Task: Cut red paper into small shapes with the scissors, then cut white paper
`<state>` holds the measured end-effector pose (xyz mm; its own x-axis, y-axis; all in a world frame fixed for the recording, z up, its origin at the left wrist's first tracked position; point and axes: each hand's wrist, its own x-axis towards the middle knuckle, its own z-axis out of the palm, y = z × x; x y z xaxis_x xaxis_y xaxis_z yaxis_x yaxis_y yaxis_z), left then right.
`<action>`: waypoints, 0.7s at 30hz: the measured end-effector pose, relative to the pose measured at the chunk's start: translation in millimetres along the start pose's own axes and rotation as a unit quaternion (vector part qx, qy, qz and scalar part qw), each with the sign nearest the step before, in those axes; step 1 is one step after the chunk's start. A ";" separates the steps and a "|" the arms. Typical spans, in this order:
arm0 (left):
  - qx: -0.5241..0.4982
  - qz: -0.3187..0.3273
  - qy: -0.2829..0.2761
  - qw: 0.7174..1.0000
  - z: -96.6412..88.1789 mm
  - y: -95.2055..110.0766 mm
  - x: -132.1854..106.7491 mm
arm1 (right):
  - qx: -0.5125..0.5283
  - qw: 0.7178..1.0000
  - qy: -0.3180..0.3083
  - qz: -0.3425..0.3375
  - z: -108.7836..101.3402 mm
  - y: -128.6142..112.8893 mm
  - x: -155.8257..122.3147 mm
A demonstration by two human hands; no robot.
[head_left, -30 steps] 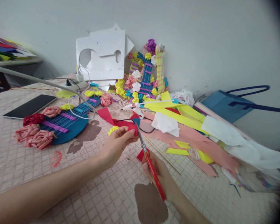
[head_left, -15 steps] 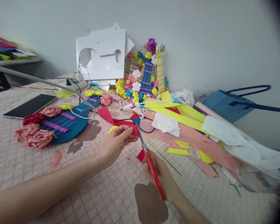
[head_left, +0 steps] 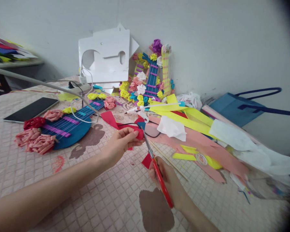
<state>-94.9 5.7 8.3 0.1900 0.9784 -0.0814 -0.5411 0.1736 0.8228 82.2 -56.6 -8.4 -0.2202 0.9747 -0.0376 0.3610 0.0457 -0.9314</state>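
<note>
My left hand (head_left: 123,143) pinches a long red paper strip (head_left: 108,119) near its right end, with the rest trailing off to the upper left. My right hand (head_left: 168,177) is closed round red-handled scissors (head_left: 159,175), whose blades point up and away from me. The blade tips lie right beside the end of the strip; whether they touch it I cannot tell. Under the blades rests a small red paper piece (head_left: 147,161) on the table. A bit of red also shows just below my left fingers. Behind them lies a white glue gun (head_left: 140,111).
At left are a blue paper guitar (head_left: 74,132) with paper roses and a dark tablet (head_left: 31,109). Decorated guitars (head_left: 151,80) lean on the wall beside white cut-out board (head_left: 106,71). Pink paper (head_left: 195,145), a thin stick (head_left: 171,162) and a blue bag (head_left: 234,108) are at right.
The scissors and my right hand have shifted slightly right and down. My left hand moved a little, and a red bit now shows beneath its fingers.
</note>
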 end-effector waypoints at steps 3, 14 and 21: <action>0.002 -0.005 -0.003 1.000 -1.0 1.6 1.3 | 0.017 1.000 0.001 -0.001 0.4 -0.6 -0.3; 0.015 -0.016 -0.020 1.000 -5.8 4.0 4.9 | 0.014 0.999 -0.006 0.030 -2.9 3.8 -0.8; 0.028 -0.022 -0.031 0.999 -5.5 7.5 6.0 | -0.014 1.000 -0.001 0.014 -4.4 4.1 -0.6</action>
<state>-102.3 13.5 11.0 0.2628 0.9611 -0.0844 -0.4846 0.2071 0.8499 87.7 -56.0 -10.6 -0.2116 0.9753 -0.0637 0.3928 0.0252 -0.9193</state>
